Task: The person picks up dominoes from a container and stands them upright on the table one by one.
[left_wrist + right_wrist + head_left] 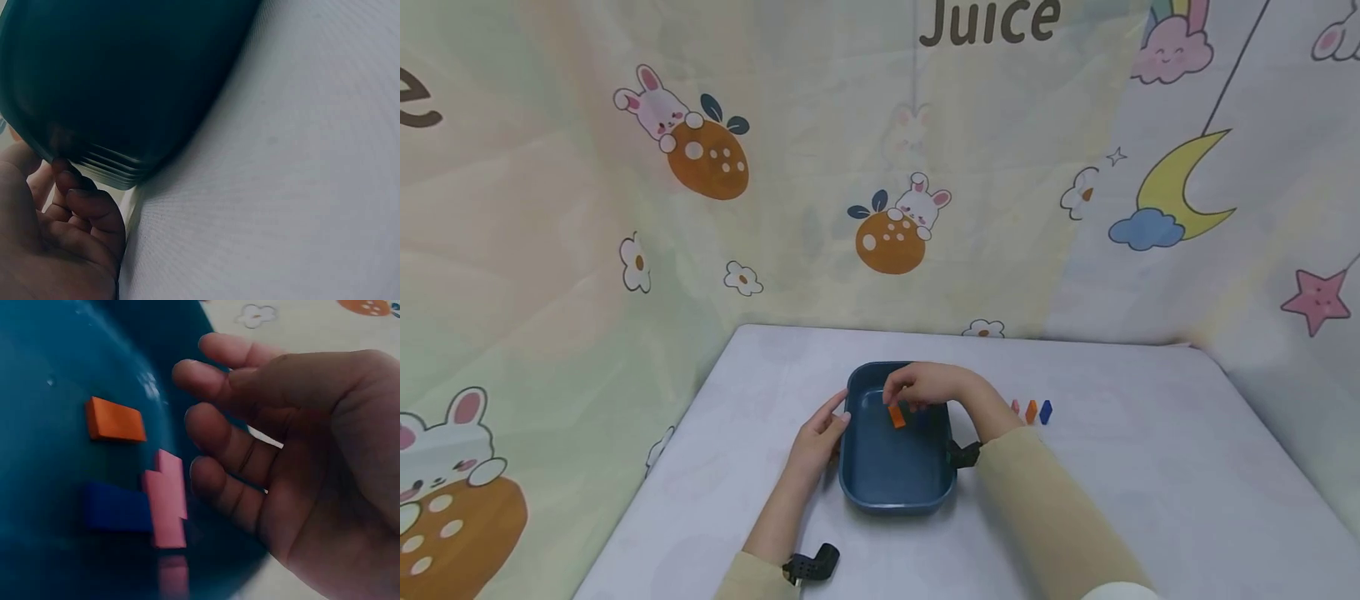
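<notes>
A dark blue rectangular tray (pixel 897 492) stands on the table. My left hand (pixel 812 440) holds its left rim, with the thumb at the edge; in the left wrist view the other fingers curl against the tray's side. Over the tray's far right part is my right hand (pixel 928 385), its fingers loosely bent with nothing between them. Below those fingers lies an orange block (pixel 117 420). Close by in the right wrist view are a blue block (pixel 119 507) and pink block pieces (pixel 167 500), touching or nearly so. In the head view the right hand hides most blocks.
To the right of the tray, a pink block (pixel 1016 407), an orange block (pixel 1032 411) and a blue block (pixel 1046 412) stand in a row on the white table (pixel 1150 500). Behind the table hangs a printed cloth (pixel 805 225) with rabbits and flowers.
</notes>
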`<action>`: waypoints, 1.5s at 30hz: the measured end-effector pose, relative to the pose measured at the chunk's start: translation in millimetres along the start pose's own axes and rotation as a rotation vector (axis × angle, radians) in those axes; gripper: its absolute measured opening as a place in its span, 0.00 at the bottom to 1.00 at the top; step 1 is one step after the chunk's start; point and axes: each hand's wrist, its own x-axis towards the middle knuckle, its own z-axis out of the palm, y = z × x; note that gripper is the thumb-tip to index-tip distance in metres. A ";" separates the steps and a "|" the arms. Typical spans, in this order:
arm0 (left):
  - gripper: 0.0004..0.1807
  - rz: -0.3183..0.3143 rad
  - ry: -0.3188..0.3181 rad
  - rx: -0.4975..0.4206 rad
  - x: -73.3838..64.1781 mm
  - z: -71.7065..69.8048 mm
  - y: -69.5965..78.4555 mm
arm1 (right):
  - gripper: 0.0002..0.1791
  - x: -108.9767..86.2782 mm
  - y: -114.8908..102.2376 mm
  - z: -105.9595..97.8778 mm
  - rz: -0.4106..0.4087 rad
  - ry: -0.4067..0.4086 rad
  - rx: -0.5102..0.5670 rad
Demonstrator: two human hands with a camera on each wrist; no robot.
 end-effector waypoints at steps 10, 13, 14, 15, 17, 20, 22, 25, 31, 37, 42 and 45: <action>0.22 -0.006 0.002 0.003 0.2 0.1 -3.5 | 0.10 23.8 -2.9 23.0 0.107 0.009 -0.095; 0.22 -0.004 -0.006 -0.009 -0.2 -0.4 -3.7 | 0.10 28.0 -1.1 28.0 0.108 0.020 -0.047; 0.21 -0.008 -0.007 -0.013 -0.3 -0.6 -3.7 | 0.10 29.1 -0.2 29.4 0.108 0.026 -0.038; 0.21 -0.012 -0.008 -0.015 -0.4 -0.6 -3.6 | 0.11 30.1 0.8 30.7 0.106 0.030 -0.042; 0.20 -0.012 -0.008 -0.015 -0.4 -0.6 -3.5 | 0.12 32.3 2.6 33.1 0.098 0.038 -0.062; 0.21 -0.011 -0.003 -0.007 -0.1 -0.5 -3.3 | 0.13 35.5 4.6 35.8 0.075 0.055 -0.129; 0.21 -0.010 0.001 -0.004 0.2 -0.3 -3.2 | 0.13 37.1 5.5 37.3 0.061 0.065 -0.174; 0.21 -0.005 0.001 -0.003 0.9 -0.2 -3.3 | 0.11 38.4 5.8 38.9 0.054 0.078 -0.208; 0.22 -0.015 0.002 -0.009 2.9 -0.3 -4.4 | 0.10 37.5 2.8 39.8 0.054 0.094 -0.222; 0.23 -0.008 -0.001 0.003 3.2 -0.2 -4.3 | 0.08 35.7 1.4 38.5 0.051 0.108 -0.227; 0.24 -0.019 -0.003 0.008 3.4 -0.1 -3.8 | 0.07 35.1 2.4 36.5 0.045 0.131 -0.239; 0.24 -0.015 -0.001 0.011 3.7 -0.3 -3.8 | 0.08 32.3 0.3 33.6 0.047 0.147 -0.208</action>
